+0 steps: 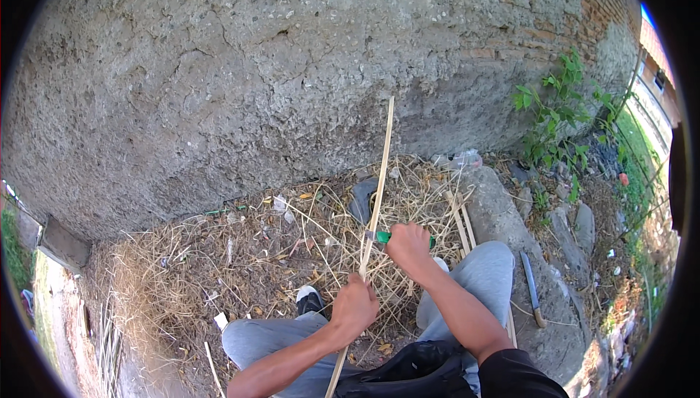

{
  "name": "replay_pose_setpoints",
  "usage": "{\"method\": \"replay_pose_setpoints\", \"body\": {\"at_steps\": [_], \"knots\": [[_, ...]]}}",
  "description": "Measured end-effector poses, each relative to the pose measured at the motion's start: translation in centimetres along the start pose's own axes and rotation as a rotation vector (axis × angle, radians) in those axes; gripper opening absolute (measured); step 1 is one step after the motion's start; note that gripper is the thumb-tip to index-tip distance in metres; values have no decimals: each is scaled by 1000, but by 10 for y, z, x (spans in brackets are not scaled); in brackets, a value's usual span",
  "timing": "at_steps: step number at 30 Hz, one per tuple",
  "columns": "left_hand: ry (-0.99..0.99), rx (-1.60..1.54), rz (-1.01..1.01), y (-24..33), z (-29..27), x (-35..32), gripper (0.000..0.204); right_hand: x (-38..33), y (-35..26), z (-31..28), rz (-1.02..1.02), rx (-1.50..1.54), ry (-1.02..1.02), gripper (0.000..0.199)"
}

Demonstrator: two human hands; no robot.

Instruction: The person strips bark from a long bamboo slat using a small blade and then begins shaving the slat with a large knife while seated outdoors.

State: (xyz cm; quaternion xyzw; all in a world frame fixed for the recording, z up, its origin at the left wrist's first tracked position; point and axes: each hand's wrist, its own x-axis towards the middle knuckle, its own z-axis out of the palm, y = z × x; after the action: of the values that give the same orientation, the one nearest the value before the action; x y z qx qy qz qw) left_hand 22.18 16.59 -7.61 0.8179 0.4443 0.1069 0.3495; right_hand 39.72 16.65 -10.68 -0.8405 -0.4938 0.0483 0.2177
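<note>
A long, pale strip of split bamboo (380, 179) runs up from between my knees toward the wall, tilted slightly right at its far end. Around its lower middle my left hand (355, 306) is closed. Just above and to the right, my right hand (410, 250) grips a green-handled knife (383, 237). Its short blade lies across the strip, touching it. Most of the knife's handle is hidden in my fist. On the concrete ledge by my right knee lies a second knife (531, 288) with a long grey blade and a brownish handle.
A rough grey wall (277, 91) rises in front. Dry shavings (240, 252) litter the ground. More pale strips (462, 226) lean near my right knee, beside the concrete ledge (503, 212). A dark grey stone-like lump (361, 201) sits behind the strip; a leafy plant (558, 110) grows at right.
</note>
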Motion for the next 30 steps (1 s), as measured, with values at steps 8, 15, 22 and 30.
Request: {"method": "replay_pose_setpoints", "body": {"at_steps": [8,15,22,30], "knots": [[-81,-30,-47,-1,-2,-12,22,14,6,8,20,12,-36,17],[-234,42,-98,3,-13,-32,22,39,41,12,146,47,82,14],[-246,209,-26,-24,-34,-75,19,46,46,13,196,132,14,14],[-336,317,4,-37,-62,-148,27,47,49,27,186,148,118,15]]}}
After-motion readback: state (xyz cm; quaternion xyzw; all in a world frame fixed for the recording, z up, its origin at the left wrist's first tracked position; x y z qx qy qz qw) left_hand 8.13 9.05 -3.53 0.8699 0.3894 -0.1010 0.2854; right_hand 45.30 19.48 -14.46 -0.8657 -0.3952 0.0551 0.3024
